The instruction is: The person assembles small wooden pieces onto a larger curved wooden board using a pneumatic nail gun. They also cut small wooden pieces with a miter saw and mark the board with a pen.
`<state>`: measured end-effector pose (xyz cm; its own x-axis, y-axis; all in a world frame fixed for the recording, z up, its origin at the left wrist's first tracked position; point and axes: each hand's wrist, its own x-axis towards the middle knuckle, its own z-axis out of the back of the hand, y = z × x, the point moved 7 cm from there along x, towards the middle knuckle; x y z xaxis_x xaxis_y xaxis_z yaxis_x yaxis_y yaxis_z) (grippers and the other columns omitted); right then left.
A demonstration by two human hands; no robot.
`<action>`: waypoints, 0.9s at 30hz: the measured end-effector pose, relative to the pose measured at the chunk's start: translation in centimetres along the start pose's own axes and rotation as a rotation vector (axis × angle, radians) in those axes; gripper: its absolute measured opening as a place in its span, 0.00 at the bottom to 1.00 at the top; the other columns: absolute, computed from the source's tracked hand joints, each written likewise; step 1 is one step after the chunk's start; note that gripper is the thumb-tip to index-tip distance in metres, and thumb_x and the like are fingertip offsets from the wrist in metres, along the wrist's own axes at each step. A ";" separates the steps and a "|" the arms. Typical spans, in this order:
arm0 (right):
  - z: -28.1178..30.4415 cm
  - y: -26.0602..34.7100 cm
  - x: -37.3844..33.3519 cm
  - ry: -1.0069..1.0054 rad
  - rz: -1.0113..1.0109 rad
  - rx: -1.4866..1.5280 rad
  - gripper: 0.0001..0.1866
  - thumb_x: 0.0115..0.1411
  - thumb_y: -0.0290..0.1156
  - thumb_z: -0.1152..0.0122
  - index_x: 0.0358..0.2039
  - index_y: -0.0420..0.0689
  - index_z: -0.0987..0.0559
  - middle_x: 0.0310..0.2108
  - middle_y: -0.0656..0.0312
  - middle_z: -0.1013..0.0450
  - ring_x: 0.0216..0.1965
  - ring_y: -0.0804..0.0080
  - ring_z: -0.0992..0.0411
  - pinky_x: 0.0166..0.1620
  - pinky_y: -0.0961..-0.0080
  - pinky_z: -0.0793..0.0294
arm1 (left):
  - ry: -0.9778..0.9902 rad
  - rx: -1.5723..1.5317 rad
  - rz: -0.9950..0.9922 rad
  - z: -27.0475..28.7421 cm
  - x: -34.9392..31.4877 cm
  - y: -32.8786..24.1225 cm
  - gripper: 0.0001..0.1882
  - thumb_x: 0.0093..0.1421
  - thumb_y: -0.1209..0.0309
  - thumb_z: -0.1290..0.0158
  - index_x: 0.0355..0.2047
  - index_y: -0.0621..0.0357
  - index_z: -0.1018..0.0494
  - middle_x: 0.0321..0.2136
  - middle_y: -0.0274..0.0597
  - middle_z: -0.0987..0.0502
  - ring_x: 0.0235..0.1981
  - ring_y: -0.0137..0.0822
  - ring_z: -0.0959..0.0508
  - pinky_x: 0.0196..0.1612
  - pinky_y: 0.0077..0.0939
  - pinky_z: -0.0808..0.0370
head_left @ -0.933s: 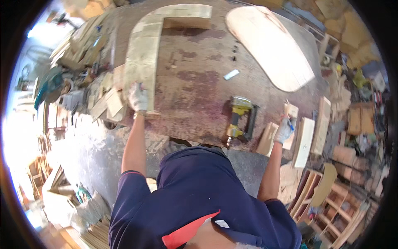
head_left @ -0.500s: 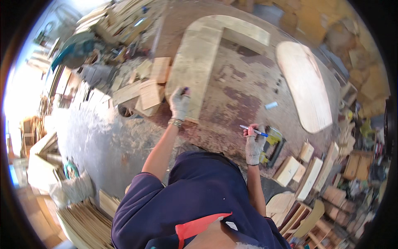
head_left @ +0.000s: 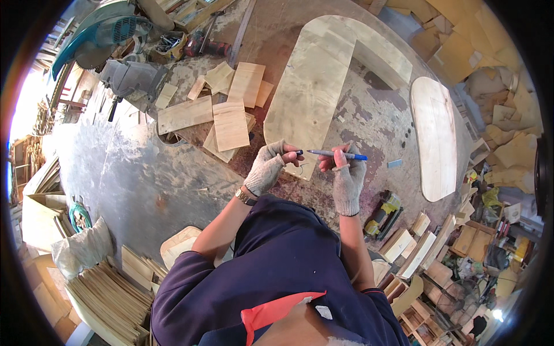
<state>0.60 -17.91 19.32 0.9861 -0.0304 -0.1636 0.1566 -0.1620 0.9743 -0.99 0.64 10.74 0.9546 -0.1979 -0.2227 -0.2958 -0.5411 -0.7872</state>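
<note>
Both hands wear pale knit gloves with bare fingertips and meet in front of my body. In my right hand (head_left: 348,179) is a blue-and-white pen (head_left: 337,154), its tip pointing left. My left hand (head_left: 268,167) pinches a small dark pen cap (head_left: 299,153) just short of that tip, a narrow gap between them. Under and beyond the hands lies a large hook-shaped wooden panel (head_left: 314,75), its near end bearing a small dark curved mark. A rounded pale board (head_left: 434,138) rests farther right on the worn table (head_left: 369,124).
Left of the panel are loose wood offcuts (head_left: 232,124). A teal circular saw (head_left: 107,37) and a red-black drill (head_left: 214,48) stand at far left. Near my right wrist lies a yellow-green nail gun (head_left: 383,214), with wood blocks (head_left: 397,244) beside it. A small blue piece (head_left: 395,163) sits on the table.
My left hand has come off the panel's edge and moved right, bringing the cap toward the pen. The right hand has moved slightly up and left. The whole view has shifted.
</note>
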 end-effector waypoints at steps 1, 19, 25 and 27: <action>-0.2 -0.1 0.1 0.003 -0.017 -0.008 0.13 0.72 0.37 0.41 0.41 0.38 0.24 0.31 0.53 0.19 0.27 0.73 0.22 0.32 0.76 0.23 | -0.005 -0.001 -0.005 -0.1 -0.1 -0.2 0.12 0.66 0.70 0.39 0.43 0.68 0.21 0.37 0.45 0.16 0.38 0.32 0.18 0.47 0.29 0.22; 7.8 -4.9 -4.2 0.323 -0.129 -0.463 0.14 0.70 0.40 0.40 0.38 0.40 0.20 0.26 0.65 0.23 0.28 0.79 0.27 0.32 0.75 0.30 | 0.044 0.734 0.223 -9.0 -6.7 4.1 0.09 0.63 0.69 0.41 0.35 0.64 0.20 0.26 0.42 0.17 0.29 0.32 0.17 0.33 0.29 0.26; 8.5 -5.5 -6.0 0.112 -0.166 -0.494 0.15 0.71 0.41 0.41 0.38 0.40 0.20 0.26 0.65 0.23 0.27 0.77 0.28 0.31 0.73 0.31 | -0.041 1.299 -0.231 -11.7 -7.6 2.4 0.07 0.58 0.69 0.39 0.32 0.59 0.22 0.25 0.49 0.22 0.31 0.54 0.22 0.33 0.45 0.28; 8.2 -3.7 -6.1 0.120 -0.105 -0.417 0.14 0.72 0.40 0.42 0.38 0.41 0.20 0.26 0.67 0.24 0.27 0.79 0.28 0.31 0.76 0.31 | -0.050 1.308 -0.270 -12.5 -7.7 2.3 0.06 0.58 0.69 0.39 0.35 0.57 0.21 0.28 0.48 0.21 0.33 0.52 0.21 0.35 0.44 0.28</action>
<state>-6.49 -25.22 15.44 0.9592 0.0833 -0.2701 0.2415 0.2545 0.9364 -9.46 -9.24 17.85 0.9860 -0.1643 0.0279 0.1257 0.6234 -0.7717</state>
